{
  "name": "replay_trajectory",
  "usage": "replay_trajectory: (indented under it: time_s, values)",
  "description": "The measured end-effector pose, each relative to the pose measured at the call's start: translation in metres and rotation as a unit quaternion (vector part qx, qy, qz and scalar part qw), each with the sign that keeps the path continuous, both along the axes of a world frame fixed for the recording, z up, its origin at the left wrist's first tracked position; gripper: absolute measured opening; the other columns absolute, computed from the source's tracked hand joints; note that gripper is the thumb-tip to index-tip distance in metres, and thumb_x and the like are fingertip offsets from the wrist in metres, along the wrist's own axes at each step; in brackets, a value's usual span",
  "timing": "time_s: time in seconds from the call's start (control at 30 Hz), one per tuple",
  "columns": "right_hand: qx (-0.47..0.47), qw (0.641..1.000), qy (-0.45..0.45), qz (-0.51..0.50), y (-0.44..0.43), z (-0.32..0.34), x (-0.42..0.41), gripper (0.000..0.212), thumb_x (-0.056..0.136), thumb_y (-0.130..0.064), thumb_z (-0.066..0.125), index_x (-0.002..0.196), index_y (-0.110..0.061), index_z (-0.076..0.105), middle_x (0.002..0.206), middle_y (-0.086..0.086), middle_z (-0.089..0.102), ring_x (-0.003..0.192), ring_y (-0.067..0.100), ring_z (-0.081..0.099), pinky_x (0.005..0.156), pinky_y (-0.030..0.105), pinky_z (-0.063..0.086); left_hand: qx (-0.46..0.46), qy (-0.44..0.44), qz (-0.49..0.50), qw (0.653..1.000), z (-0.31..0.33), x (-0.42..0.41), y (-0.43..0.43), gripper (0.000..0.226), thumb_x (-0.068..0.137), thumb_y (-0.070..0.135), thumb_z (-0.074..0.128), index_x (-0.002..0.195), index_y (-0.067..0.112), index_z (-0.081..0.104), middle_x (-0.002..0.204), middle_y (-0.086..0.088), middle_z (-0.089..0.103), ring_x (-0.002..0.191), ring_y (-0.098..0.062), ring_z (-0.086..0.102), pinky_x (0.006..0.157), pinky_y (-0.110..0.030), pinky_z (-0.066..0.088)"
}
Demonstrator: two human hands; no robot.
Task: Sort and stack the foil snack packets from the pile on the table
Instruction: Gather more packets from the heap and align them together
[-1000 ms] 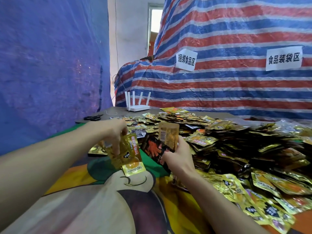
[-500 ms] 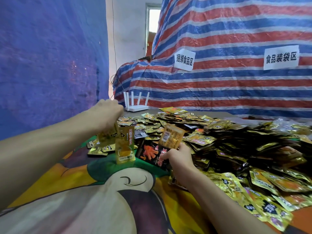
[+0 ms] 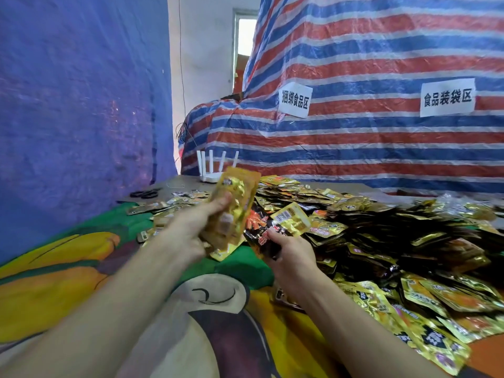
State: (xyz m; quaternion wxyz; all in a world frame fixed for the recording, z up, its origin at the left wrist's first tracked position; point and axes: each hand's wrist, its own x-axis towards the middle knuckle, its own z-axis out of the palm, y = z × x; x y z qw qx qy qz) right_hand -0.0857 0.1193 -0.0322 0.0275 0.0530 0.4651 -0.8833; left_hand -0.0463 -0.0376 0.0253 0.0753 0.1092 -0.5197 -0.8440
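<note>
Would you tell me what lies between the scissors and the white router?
Head view: bare grey tabletop with a thin pale strand lies between the scissors and router.

Left grip: clasps an upright, blurred sheaf of gold foil snack packets. Right grip: holds black-and-orange foil packets, with one gold barcode-backed packet on top. Right: heaped pile of gold and dark foil packets on the bench, which is part-covered by a cartoon-printed cloth. Far: white router with upright antennas, black scissors, red-white-blue striped tarpaulin.
</note>
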Motion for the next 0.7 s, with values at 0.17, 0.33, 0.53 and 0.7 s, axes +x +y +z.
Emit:
replay_trajectory:
  time_s: [0.17, 0.33, 0.53, 0.7]
  values:
    - [0.01, 0.999, 0.03, 0.021, 0.004, -0.002, -0.002, 0.023, 0.087, 0.003, 0.072, 0.106, 0.0, 0.059, 0.099, 0.021, 0.073, 0.077, 0.027, 0.076, 0.066, 0.037, 0.062, 0.106, -0.014, -0.012, 0.994, -0.068, -0.017, 0.028, 0.062, 0.068, 0.036, 0.078, 0.117, -0.001, 0.068, 0.105, -0.022, 0.073, 0.09, -0.035, 0.07, 0.087, -0.048, 0.054]
    - [0.166, 0.976, 0.133, 0.05, 0.0, -0.011, -0.002, 0.037, 0.082, 0.011, 0.071, 0.105, -0.018, 0.066, 0.093, 0.004, 0.079, 0.091, 0.023, 0.076, 0.079, 0.041, 0.062, 0.045, 0.024, 0.034, 0.998, -0.078, -0.021, 0.028, 0.067, 0.065, 0.042, 0.08, 0.117, 0.002, 0.066, 0.1, -0.022, 0.073, 0.068, -0.033, 0.068, 0.045, -0.033, 0.051]
    - [0.331, 0.91, 0.241, 0.059, 0.004, -0.007, 0.009, 0.051, 0.081, 0.016, 0.063, 0.102, -0.031, 0.06, 0.091, -0.017, 0.075, 0.091, 0.006, 0.072, 0.078, 0.03, 0.061, -0.162, 0.074, 0.073, 0.981, -0.085, -0.017, 0.03, 0.066, 0.059, 0.068, 0.074, 0.104, 0.02, 0.073, 0.088, -0.005, 0.077, 0.083, -0.028, 0.073, 0.054, -0.033, 0.054]
    - [0.352, 0.895, 0.26, 0.088, -0.002, -0.008, 0.016, 0.05, 0.087, 0.012, 0.057, 0.121, -0.024, 0.059, 0.107, -0.006, 0.072, 0.097, 0.005, 0.07, 0.086, 0.027, 0.06, -0.448, 0.15, 0.12, 0.873, -0.09, -0.019, 0.033, 0.052, 0.086, 0.067, 0.051, 0.117, 0.027, 0.062, 0.111, 0.0, 0.062, 0.109, -0.022, 0.056, 0.098, -0.047, 0.045]
